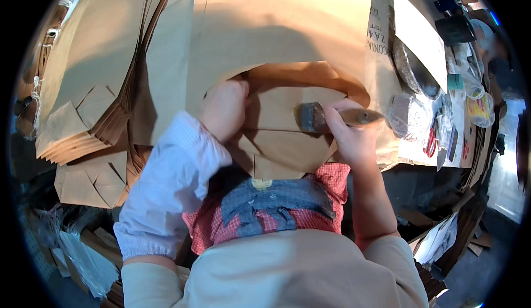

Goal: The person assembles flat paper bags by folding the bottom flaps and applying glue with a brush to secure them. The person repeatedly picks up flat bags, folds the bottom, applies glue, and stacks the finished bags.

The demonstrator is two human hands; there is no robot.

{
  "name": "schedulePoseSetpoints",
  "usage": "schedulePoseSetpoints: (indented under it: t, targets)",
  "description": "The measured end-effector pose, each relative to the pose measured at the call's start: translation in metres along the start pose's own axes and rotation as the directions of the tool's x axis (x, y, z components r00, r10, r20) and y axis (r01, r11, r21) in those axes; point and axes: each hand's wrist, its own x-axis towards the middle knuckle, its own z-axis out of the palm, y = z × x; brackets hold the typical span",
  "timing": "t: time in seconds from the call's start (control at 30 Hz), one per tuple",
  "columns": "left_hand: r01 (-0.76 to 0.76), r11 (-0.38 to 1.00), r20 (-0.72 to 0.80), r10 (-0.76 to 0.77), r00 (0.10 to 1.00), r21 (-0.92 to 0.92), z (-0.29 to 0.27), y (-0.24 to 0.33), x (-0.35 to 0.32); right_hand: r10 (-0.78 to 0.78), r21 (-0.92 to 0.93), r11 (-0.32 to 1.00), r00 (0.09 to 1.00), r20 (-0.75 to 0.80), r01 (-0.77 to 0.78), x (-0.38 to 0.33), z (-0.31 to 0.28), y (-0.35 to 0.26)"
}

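Observation:
My left hand (224, 108) is closed and presses down on a brown paper bag (276, 142), at the folded bottom flaps near my body. My right hand (351, 134) grips a flat paintbrush (318, 118) by its wooden handle, the bristles resting on the bag's folded flap. The bag lies on a larger sheet of brown paper (265, 26) that covers the table. A white sleeve cover wraps my left forearm.
A tall stack of folded brown paper bags (88, 114) stands at the left. At the right lie a metal bowl (412, 67), a clear plastic bag (409, 117), red-handled scissors (431, 139) and small items. Cardboard and paper scraps lie on the floor below.

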Motion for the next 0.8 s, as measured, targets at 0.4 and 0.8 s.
schedulePoseSetpoints:
  t: [0.4, 0.8]
  targets:
    - [0.137, 0.990, -0.022, -0.137, 0.990, 0.014, -0.014, 0.006, 0.028, -0.077, -0.231, 0.971, 0.995, -0.065, 0.060, -0.007, -0.005, 0.010]
    - [-0.262, 0.791, 0.059, 0.277, 0.959, 0.552, -0.006, 0.046, 0.013, -0.101, 0.619, 0.738, 0.951, -0.291, 0.268, 0.033, -0.032, 0.027]
